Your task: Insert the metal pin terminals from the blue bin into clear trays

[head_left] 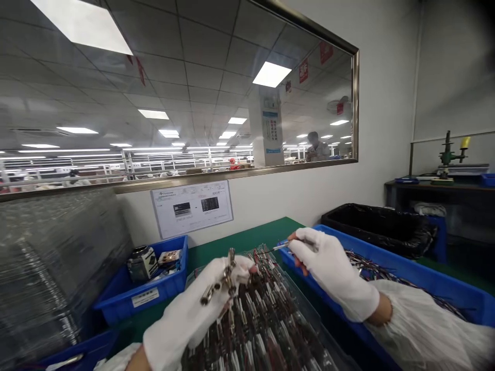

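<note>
My left hand (201,301), in a white glove with bare fingertips, is closed around several shiny metal cylinders (209,293) over the tray. My right hand (328,263), gloved the same way, pinches a thin blue-and-white piece (281,245); a fine dark wire seems to run from its tip toward the tray. Below both hands lies a clear plastic tray (320,327) filled with rows of small metal parts (253,306) with red, white and black wires. Beside my right forearm, a long blue bin (436,286) holds many loose wired pieces (371,265).
A smaller blue bin (164,283) with a dark jar stands at left, beside stacked clear trays (50,278). Behind the right bin is a black-lined container (371,226). An instruction sheet (193,207) hangs below a window. The table (266,232) is green.
</note>
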{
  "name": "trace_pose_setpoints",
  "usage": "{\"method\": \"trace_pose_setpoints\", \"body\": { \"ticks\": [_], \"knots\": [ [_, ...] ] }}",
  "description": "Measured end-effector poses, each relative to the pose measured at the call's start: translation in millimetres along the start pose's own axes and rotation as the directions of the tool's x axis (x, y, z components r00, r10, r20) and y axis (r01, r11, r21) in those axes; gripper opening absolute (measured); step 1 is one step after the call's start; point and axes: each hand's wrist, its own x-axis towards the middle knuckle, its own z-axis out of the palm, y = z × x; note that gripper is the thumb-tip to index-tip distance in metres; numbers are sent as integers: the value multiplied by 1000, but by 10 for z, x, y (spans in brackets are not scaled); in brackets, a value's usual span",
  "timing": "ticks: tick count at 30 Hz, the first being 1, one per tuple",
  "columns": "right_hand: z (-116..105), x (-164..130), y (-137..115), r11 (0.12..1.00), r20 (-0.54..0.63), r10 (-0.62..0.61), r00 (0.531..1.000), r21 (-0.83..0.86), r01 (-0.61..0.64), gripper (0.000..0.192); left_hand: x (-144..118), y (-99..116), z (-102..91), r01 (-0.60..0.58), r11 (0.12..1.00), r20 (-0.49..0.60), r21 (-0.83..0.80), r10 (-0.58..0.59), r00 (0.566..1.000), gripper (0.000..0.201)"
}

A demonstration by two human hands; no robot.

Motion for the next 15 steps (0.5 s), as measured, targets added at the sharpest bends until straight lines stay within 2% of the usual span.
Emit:
{"method": "trace_pose_setpoints", "body": {
  "ticks": [1, 2, 3, 4, 5, 7, 9, 11, 13, 15],
  "knots": [
    [-20, -23, 32, 981, -21, -78, 997, -179, 73, 16, 56, -40, -37, 37, 999, 2, -15, -37, 999, 30],
    [-27, -55, 69, 924, 4, -161, 987, -352, 152, 17, 112, -73, -69, 95, 995, 34, -32, -94, 995, 30],
    [-23, -91, 106, 840, 74, -225, 972, -491, 232, 17, 160, -95, -93, 154, 986, 54, -63, -151, 987, 29],
    [-10, -128, 138, 749, 168, -250, 954, -590, 300, 17, 195, -102, -103, 246, 955, 64, -164, -238, 969, 28],
    [8, -162, 161, 674, 262, -238, 935, -649, 353, 18, 216, -96, -100, 270, 933, 20, -236, -273, 962, 26],
    [45, -212, 170, 615, 403, -183, 896, -664, 425, 19, 215, -50, -59, 268, 900, -54, -345, -304, 951, 23],
    [59, -230, 138, 639, 462, -160, 872, -626, 448, 21, 183, 12, -1, 238, 882, -77, -406, -293, 953, 22],
    [38, -224, 99, 700, 492, -163, 855, -553, 452, 20, 152, 63, 37, 227, 861, -45, -456, -277, 960, 25],
    [-11, -213, 82, 747, 513, -167, 842, -492, 447, 17, 143, 93, 40, 234, 843, -2, -484, -268, 963, 28],
    [-66, -209, 97, 781, 533, -172, 828, -438, 445, 16, 152, 108, 20, 293, 818, 77, -495, -294, 953, 30]
  ]
}}
